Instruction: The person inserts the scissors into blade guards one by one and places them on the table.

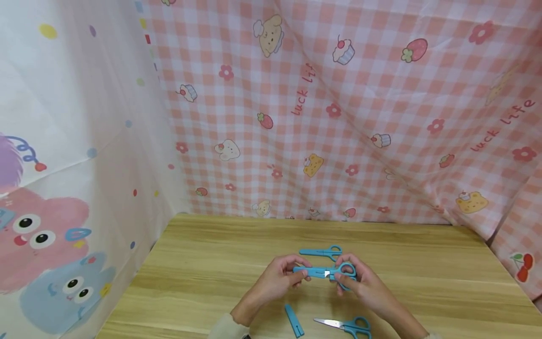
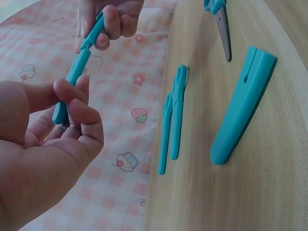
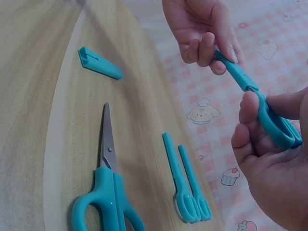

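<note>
1. The held scissors are hanging above the table, their blades sitting mostly inside a blue sheath, a sliver of metal showing.
2. The right hand is gripping their handle end; the left hand is pinching the sheath.
3. Nearer the person, bare-bladed scissors and a loose sheath are lying apart.
4. Beyond the hands, sheathed scissors are resting.
5. Checked cloth is hanging behind.

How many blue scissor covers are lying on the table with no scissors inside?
1. The empty cover lies on the table, left of the scissors with bare blades and below the left hand in the head view. Another could be hidden behind that hand.
</note>
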The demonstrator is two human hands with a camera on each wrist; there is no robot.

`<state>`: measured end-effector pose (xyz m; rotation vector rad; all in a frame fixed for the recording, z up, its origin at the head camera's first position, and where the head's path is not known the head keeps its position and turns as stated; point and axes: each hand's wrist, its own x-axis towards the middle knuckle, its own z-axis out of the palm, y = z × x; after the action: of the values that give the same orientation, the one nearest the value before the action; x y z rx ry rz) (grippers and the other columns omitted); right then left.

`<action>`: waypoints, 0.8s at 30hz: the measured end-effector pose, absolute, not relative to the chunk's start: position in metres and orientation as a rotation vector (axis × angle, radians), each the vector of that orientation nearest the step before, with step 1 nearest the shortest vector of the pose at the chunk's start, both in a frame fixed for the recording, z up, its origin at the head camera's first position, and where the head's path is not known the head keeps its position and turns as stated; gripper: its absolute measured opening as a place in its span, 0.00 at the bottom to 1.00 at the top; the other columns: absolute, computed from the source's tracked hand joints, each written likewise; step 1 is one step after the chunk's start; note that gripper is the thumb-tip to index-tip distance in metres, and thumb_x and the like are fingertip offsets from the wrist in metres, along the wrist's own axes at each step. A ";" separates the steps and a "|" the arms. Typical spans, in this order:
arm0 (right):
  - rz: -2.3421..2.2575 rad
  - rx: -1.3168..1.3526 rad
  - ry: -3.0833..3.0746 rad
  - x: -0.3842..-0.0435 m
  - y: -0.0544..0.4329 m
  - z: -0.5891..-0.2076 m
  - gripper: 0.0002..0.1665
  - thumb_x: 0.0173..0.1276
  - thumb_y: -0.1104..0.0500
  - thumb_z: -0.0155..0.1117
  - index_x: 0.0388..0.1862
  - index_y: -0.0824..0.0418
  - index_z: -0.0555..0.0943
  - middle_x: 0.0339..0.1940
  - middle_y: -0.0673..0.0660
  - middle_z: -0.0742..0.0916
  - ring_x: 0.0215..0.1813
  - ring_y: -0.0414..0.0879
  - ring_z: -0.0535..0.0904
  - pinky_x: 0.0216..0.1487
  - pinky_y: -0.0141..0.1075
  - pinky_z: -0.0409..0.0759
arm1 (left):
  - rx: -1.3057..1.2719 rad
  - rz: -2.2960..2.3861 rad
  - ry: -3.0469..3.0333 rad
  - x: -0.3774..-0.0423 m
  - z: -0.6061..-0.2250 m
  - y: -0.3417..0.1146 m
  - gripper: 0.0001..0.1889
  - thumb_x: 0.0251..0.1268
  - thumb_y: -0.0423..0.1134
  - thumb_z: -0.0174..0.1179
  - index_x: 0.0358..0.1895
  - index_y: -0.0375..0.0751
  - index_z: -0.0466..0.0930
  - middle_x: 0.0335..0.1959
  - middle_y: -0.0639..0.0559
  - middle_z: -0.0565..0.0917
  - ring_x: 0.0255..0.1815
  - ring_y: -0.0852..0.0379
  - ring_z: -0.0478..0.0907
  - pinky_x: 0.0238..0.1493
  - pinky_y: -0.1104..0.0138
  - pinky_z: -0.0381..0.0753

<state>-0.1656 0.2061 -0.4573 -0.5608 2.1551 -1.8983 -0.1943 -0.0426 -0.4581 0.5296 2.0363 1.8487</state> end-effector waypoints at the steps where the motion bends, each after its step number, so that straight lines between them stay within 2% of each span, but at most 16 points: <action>1: -1.899 -0.559 2.148 -0.166 0.206 -0.458 0.19 0.76 0.59 0.57 0.55 0.69 0.64 0.35 0.54 0.83 0.32 0.48 0.80 0.41 0.39 0.80 | 0.528 1.848 2.029 -0.194 -0.458 -0.042 0.08 0.71 0.30 0.58 0.48 0.38 0.82 0.37 0.37 0.86 0.26 0.60 0.74 0.28 0.72 0.74; 6: -1.917 -0.549 2.124 -0.165 0.207 -0.458 0.18 0.76 0.59 0.56 0.55 0.69 0.64 0.34 0.50 0.81 0.31 0.41 0.76 0.36 0.37 0.79 | 0.534 1.808 2.046 -0.193 -0.455 -0.043 0.08 0.73 0.31 0.55 0.48 0.40 0.82 0.37 0.37 0.86 0.26 0.59 0.74 0.31 0.70 0.75; 11: -1.941 -0.601 2.133 -0.164 0.207 -0.458 0.16 0.77 0.60 0.54 0.55 0.69 0.64 0.32 0.49 0.80 0.30 0.40 0.75 0.33 0.37 0.77 | 0.526 1.801 2.033 -0.192 -0.454 -0.044 0.08 0.74 0.32 0.54 0.49 0.39 0.81 0.37 0.37 0.86 0.26 0.60 0.74 0.33 0.69 0.76; 17: -1.994 -0.649 2.113 -0.162 0.208 -0.457 0.16 0.78 0.61 0.52 0.54 0.72 0.62 0.31 0.51 0.79 0.29 0.39 0.74 0.32 0.37 0.75 | 0.515 1.824 2.039 -0.192 -0.454 -0.044 0.07 0.73 0.33 0.56 0.48 0.39 0.81 0.32 0.47 0.84 0.26 0.57 0.73 0.30 0.70 0.75; 24: -2.019 -0.653 2.115 -0.161 0.206 -0.457 0.17 0.78 0.61 0.52 0.54 0.72 0.62 0.31 0.50 0.78 0.29 0.39 0.74 0.32 0.38 0.74 | 0.524 1.852 2.032 -0.192 -0.455 -0.044 0.07 0.73 0.33 0.56 0.48 0.40 0.81 0.33 0.45 0.85 0.26 0.56 0.72 0.30 0.72 0.76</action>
<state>-0.1606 0.2059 -0.4567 -0.6530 2.1152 -2.0192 -0.1921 -0.0442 -0.4554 0.5241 2.0315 1.8516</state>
